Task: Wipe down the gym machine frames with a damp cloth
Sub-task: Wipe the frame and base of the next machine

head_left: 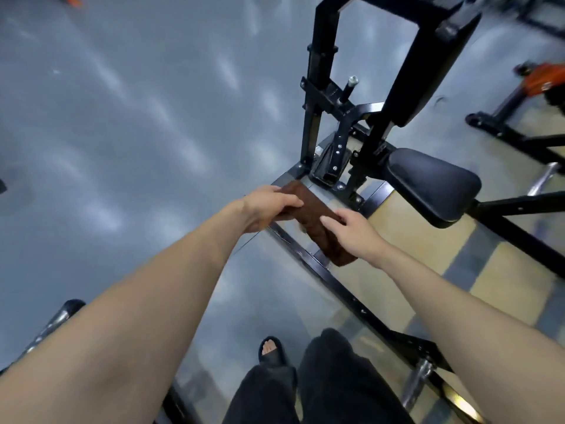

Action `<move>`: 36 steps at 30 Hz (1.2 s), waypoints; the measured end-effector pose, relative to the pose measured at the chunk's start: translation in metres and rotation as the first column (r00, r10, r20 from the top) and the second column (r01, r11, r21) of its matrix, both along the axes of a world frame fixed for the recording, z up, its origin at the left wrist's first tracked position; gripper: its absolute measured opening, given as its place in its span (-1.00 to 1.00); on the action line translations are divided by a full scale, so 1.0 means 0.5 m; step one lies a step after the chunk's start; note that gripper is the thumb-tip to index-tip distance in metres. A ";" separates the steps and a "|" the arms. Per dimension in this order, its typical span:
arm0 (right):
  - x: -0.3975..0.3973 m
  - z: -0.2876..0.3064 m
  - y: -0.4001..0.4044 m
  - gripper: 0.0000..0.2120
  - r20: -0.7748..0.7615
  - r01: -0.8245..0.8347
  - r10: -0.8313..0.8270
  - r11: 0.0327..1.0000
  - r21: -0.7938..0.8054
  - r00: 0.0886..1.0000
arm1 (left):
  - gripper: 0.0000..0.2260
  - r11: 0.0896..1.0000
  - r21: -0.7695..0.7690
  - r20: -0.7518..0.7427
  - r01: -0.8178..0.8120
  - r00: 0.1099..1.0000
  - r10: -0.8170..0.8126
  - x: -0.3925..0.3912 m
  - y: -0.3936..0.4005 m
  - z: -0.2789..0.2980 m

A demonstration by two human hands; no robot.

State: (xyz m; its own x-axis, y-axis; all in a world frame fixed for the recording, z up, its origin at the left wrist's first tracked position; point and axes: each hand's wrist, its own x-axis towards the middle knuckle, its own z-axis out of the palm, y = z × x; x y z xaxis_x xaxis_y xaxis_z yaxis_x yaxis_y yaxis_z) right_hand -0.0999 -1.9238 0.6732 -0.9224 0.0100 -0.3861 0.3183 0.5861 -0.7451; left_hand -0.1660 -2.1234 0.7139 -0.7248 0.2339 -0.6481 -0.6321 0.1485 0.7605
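Fingers of both hands grip a brown cloth (315,223) above glossy grey floor (122,133).

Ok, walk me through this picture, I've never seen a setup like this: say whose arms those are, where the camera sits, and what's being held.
The camera is worn on a person's head and looks down, so the arms are the wearer's own. Both hands hold one brown cloth: the left hand grips its far end, the right hand its near part. Below the cloth runs the black base bar of a gym machine, with its padded seat to the right. The grey floor lies around it. At the bottom are the wearer's dark trousers and a sandalled foot.
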 end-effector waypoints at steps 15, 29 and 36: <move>-0.420 0.059 0.054 -0.74 0.122 0.124 -0.085 0.925 -0.360 0.989 | -0.73 0.986 0.110 0.028 -0.125 0.992 0.123 -0.427 0.096 0.039; -0.734 0.123 0.119 -0.67 -0.116 0.232 -0.252 0.959 -0.161 0.961 | -0.79 0.986 0.145 -0.152 -0.078 0.983 0.100 -0.764 0.201 0.051; -0.877 0.131 0.079 -0.72 -0.038 0.488 -0.549 0.770 -0.411 0.835 | -0.62 0.930 0.335 0.128 0.151 0.971 -0.203 -0.913 0.195 0.032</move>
